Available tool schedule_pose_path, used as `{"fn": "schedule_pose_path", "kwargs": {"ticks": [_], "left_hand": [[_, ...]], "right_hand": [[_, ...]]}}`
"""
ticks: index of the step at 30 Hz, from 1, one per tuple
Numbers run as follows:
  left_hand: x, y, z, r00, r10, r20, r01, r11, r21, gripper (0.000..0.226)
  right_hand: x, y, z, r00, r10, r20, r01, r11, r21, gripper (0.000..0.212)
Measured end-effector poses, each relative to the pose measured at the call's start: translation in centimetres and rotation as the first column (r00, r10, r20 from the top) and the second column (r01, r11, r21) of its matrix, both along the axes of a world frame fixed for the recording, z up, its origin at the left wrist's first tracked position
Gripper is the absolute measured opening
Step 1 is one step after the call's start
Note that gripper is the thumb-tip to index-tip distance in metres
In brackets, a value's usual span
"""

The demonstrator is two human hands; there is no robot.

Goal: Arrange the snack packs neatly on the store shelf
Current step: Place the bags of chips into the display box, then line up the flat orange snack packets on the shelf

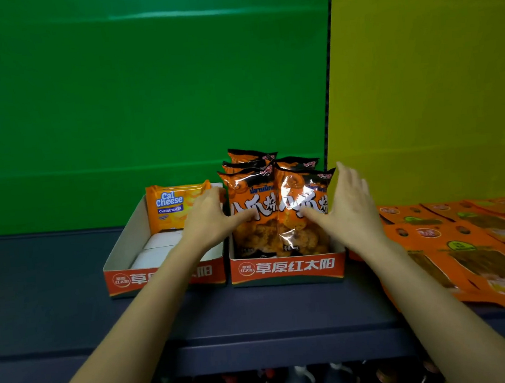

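Two front snack packs (262,237) sit between left hand (213,218) and right hand (350,210).

Left hand (208,217), right hand (351,209) flank upright snack packs (278,213) in red tray (287,267); thumbs on fronts.

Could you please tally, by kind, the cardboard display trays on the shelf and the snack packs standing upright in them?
Cardboard display trays: 2
Orange-and-black snack bags: 5 visible, all in the right tray
Cal Cheese wafer pack: 1, in the left tray
Total: 8
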State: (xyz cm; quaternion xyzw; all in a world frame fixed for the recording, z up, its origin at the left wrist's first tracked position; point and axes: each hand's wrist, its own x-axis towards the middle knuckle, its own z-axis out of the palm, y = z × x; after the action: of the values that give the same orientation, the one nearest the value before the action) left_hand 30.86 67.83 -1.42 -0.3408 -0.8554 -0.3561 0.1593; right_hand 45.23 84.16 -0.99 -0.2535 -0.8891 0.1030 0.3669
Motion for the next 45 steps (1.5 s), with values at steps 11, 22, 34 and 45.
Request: {"fn": "schedule_pose_path", "kwargs": {"ticks": [11, 22, 34, 45], "left_hand": [[-0.2, -13.3, -0.4, 0.839, 0.268, -0.474, -0.391, 0.902, -0.183, 0.029], [-0.6, -37.3, -2.6, 0.714, 0.558, -0.423, -0.681, 0.693, -0.236, 0.021], [-1.8, -63.2, -3.7, 0.586, 0.698, -0.412, -0.810, 0.500, -0.305, 0.026], [-6.7, -76.4, -4.6, 0.567, 0.748, -0.345, -0.824, 0.510, -0.247, 0.027]], "right_hand": [[-5.7, -11.7, 0.8, 0.860, 0.504, 0.082, -0.510, 0.841, 0.178, 0.031], [-14.2, -33.3, -1.1, 0.568, 0.788, 0.238, -0.819, 0.569, 0.072, 0.030], [-21.2, -58.1, -1.9, 0.411, 0.873, 0.263, -0.902, 0.430, -0.016, 0.030], [-29.5, -72.1, -1.5, 0.360, 0.893, 0.270, -0.913, 0.396, -0.092, 0.028]]}}
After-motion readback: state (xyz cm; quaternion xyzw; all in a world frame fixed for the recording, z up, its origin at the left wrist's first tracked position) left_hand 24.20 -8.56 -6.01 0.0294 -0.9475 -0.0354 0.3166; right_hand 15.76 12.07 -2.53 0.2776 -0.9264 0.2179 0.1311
